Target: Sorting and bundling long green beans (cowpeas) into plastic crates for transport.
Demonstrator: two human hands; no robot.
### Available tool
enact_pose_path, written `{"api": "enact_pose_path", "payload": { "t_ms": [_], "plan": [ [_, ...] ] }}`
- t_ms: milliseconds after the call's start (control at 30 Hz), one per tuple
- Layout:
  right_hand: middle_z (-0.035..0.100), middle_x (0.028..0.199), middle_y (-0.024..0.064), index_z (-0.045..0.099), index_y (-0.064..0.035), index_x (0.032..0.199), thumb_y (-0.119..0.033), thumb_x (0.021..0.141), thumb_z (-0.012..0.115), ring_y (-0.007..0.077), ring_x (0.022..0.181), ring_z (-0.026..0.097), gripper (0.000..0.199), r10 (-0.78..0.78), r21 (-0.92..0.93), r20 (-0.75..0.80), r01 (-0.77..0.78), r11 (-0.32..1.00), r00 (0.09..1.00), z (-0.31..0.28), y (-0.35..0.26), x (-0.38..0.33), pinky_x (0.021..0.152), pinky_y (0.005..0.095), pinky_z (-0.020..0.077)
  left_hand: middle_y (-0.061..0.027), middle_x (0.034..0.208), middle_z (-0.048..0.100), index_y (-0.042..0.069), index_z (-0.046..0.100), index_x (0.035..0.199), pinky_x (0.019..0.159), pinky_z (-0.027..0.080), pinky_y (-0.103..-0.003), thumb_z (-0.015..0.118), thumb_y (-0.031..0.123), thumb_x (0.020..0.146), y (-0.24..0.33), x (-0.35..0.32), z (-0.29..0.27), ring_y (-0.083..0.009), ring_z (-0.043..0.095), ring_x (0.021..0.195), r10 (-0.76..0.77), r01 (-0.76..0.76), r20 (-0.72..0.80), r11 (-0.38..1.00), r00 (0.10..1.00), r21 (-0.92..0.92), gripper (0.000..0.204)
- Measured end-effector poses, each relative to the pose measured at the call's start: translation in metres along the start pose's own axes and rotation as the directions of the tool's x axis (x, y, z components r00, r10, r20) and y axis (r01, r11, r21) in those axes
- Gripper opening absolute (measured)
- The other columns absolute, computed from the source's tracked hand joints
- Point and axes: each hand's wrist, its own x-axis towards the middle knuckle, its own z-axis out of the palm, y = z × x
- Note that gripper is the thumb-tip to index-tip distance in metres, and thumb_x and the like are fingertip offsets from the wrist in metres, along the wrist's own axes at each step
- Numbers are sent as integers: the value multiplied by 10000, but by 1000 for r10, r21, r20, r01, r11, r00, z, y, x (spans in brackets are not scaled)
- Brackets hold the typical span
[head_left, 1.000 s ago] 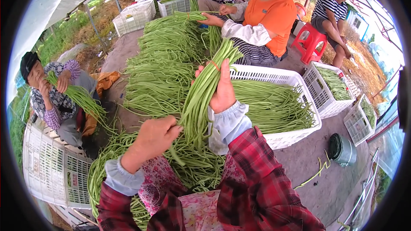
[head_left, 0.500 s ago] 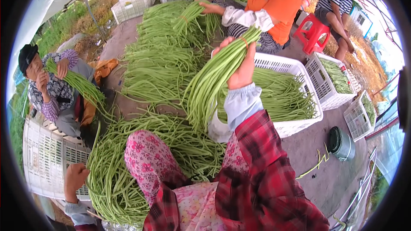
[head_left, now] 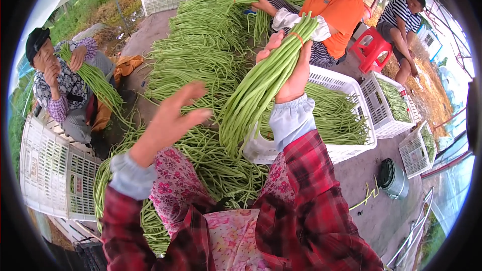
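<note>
My right hand (head_left: pixel 293 84) is wrapped round a bundle of long green beans (head_left: pixel 261 90) and holds it up, tilted, above the near edge of a white plastic crate (head_left: pixel 346 158). An orange-red rubber band (head_left: pixel 297 36) circles the bundle near its upper end. My left hand (head_left: pixel 173 120) is raised to the left of the bundle, slightly blurred, its fingers apart and nothing in it. Below it, a heap of loose long beans (head_left: pixel 221 170) lies around and between my knees. More long beans (head_left: pixel 336 115) fill the white crate.
Rows of long beans (head_left: pixel 193 65) cover the ground ahead. At the left a person (head_left: pixel 63 80) holds beans beside a white crate (head_left: pixel 45 170). A person in orange (head_left: pixel 336 15) holds a banded bundle. A red stool (head_left: pixel 371 47) and a dark-lined bucket (head_left: pixel 394 180) stand at right.
My left hand has come up from the low left, beside the crate, toward the bundle, and its fingers have opened. The bundle in my right hand has shifted slightly right, more upright.
</note>
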Motion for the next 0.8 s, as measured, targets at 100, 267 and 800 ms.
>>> {"api": "enact_pose_path", "payload": {
  "t_ms": [100, 267, 800],
  "plan": [
    [584, 977, 89, 528, -66, 1053, -621, 899, 387, 224, 879, 602, 593, -5, -116, 21, 8, 993, 1000, 6, 5, 9, 749, 432, 502, -133, 1142, 576, -34, 402, 1311, 883, 458, -323, 634, 272, 860, 13, 47, 47, -213, 573, 1000, 124, -119, 25, 984, 992, -133, 593],
    [574, 1059, 130, 488, -65, 1096, -497, 928, 456, 258, 981, 581, 464, -25, -459, -108, -27, 888, 994, 14, 6, 22, 809, 455, 507, -73, 1042, 586, -17, 458, 1253, 810, 480, -273, 578, 267, 917, 10, 61, 77, -121, 562, 942, -163, 195, 121, 601, 979, -775, 456],
    [620, 999, 113, 458, -71, 1275, -399, 927, 520, 268, 934, 630, 482, -74, -698, -26, 35, 715, 997, 27, 7, 49, 812, 433, 542, -129, 983, 620, 0, 533, 1145, 630, 534, -349, 447, 430, 942, -14, 112, 66, -230, 631, 769, 14, 344, 354, 213, 935, -915, 483]
  ]
}}
